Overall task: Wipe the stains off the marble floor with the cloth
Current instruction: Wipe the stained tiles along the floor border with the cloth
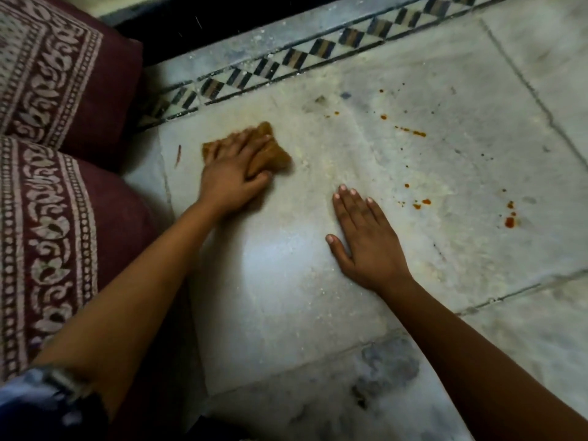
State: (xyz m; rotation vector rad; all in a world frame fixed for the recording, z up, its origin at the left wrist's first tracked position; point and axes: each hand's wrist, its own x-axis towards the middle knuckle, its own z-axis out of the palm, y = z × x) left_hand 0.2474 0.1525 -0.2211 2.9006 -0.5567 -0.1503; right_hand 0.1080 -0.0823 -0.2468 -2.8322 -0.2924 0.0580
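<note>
An orange-brown cloth [269, 154] lies bunched on the white marble floor [286, 297]. My left hand [234, 176] is on top of it, fingers over the cloth and thumb hooked round its near edge; the hand looks blurred. Flat on the marble to the right rests my right hand [366, 240], fingers straight and holding nothing. Orange-red stains [413, 133] dot the slab right of both hands, with bigger red drops [510, 221] further right. A thin red streak [178, 155] marks the floor left of the cloth.
Two maroon patterned cushions [57, 90] press against the floor's left side. A black-and-white diamond inlay border [286, 58] runs along the far edge of the slab. Dark grey patches [388, 367] show on the near floor. Grout lines cross at the right.
</note>
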